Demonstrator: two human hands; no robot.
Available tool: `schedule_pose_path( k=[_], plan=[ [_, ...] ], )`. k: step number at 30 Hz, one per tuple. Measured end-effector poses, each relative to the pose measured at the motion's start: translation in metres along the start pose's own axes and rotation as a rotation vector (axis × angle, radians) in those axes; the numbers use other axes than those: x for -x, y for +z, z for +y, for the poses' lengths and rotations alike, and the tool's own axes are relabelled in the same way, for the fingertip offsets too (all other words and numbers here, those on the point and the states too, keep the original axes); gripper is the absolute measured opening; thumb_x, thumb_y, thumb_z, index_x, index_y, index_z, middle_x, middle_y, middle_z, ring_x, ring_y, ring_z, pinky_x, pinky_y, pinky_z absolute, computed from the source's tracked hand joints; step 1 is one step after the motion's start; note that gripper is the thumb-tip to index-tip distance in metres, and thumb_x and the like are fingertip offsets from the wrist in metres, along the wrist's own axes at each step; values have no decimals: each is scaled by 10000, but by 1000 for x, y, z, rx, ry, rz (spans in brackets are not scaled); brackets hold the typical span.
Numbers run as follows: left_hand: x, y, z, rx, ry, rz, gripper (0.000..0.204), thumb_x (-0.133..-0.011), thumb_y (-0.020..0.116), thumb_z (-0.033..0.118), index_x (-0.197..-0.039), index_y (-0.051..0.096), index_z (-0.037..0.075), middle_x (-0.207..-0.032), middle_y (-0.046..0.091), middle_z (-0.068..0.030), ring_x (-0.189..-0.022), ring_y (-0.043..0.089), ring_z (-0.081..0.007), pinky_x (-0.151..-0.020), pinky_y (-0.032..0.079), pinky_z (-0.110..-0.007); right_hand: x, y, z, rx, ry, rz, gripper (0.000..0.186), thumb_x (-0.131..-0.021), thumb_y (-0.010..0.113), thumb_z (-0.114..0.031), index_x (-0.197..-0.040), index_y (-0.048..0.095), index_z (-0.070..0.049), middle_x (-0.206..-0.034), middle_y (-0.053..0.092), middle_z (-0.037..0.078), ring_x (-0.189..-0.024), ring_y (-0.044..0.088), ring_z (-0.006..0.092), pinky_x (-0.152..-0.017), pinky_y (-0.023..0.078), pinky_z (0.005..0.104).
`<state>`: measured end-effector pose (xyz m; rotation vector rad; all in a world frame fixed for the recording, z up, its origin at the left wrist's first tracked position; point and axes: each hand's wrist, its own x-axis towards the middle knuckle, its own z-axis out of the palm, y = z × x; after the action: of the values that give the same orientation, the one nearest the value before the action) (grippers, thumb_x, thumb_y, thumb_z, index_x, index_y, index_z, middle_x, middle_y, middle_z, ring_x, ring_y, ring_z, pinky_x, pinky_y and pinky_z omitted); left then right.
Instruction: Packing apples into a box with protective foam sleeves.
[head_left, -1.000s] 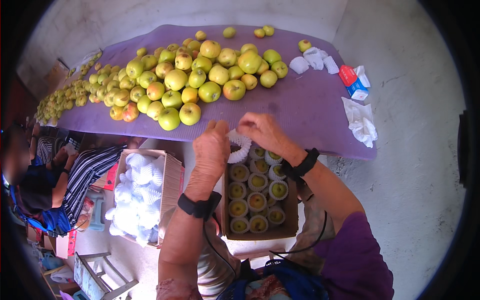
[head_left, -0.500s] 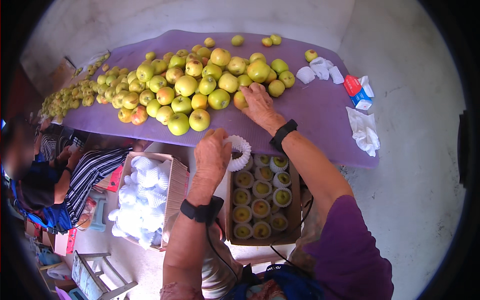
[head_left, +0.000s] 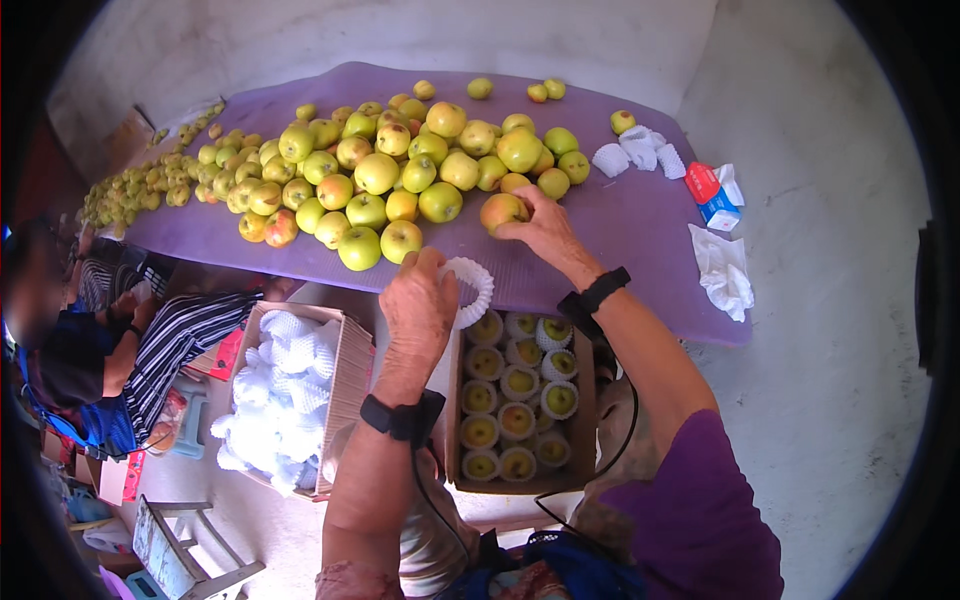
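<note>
My right hand (head_left: 545, 230) grips a yellow-red apple (head_left: 503, 213) at the near right side of a big apple pile (head_left: 375, 174) on the purple-covered table (head_left: 630, 255). Closed on the edge of a white foam net sleeve (head_left: 472, 291), my left hand (head_left: 420, 305) is at the table's front edge. The sleeve's round mouth faces the apple, with a gap between them. Below it stands a cardboard box (head_left: 527, 487) with rows of apples, many in foam sleeves.
To the left, a carton (head_left: 350, 385) is heaped with white foam sleeves (head_left: 285, 390). Loose sleeves (head_left: 640, 150), a red-blue tissue pack (head_left: 712, 197) and crumpled tissue (head_left: 722, 270) lie at the table's right. A seated person (head_left: 100, 350) and a small stool (head_left: 185, 550) are at left.
My right hand has drawn the apple off the pile, toward me and slightly right. My left hand has shifted slightly left, still holding the foam sleeve.
</note>
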<state>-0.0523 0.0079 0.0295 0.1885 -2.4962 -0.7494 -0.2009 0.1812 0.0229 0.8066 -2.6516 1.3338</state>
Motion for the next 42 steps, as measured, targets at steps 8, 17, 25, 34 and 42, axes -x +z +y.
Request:
schedule_pose_path(
  k=[8, 17, 25, 34, 42],
  plan=[
    [-6, 12, 13, -39, -21, 20, 176, -769, 658, 172, -900, 569, 95, -888, 622, -111, -782, 626, -361, -668, 494, -457, 59, -18, 6, -1336, 332, -138, 482, -890, 582, -262, -1284, 438, -24, -1258, 525, 173, -1131, 546, 323, -968, 437, 511],
    [-11, 30, 29, -12, 30, 6, 159, -781, 644, 162, -887, 561, 77, -887, 629, -119, -791, 618, -371, -671, 479, -479, 77, -35, 2, -1366, 190, -156, 540, -908, 572, -317, -1317, 414, -3, -1308, 496, 153, -1197, 507, 305, -1009, 408, 522],
    [-11, 41, 37, -9, 69, 19, 137, -784, 641, 159, -868, 565, 81, -865, 636, -120, -769, 617, -377, -664, 473, -479, 92, -38, -25, -1106, 1, -116, 476, -896, 542, -195, -1290, 463, 60, -1253, 542, 107, -1156, 520, 187, -1017, 382, 322],
    [-13, 50, 34, 251, -18, 60, 135, -790, 657, 149, -863, 612, 45, -672, 617, -116, -626, 609, -291, -584, 471, -396, 97, -16, -20, -1271, 258, -143, 463, -886, 575, -318, -1209, 557, 11, -1175, 596, 54, -1101, 538, 143, -988, 375, 321],
    [-5, 42, 32, 190, -42, -50, 157, -802, 672, 162, -848, 631, 17, -633, 616, -100, -547, 584, -200, -550, 468, -336, 94, -4, -14, -1075, 276, 16, 406, -834, 655, -297, -1108, 602, -3, -1057, 623, 66, -1006, 563, 140, -916, 406, 311]
  ],
)
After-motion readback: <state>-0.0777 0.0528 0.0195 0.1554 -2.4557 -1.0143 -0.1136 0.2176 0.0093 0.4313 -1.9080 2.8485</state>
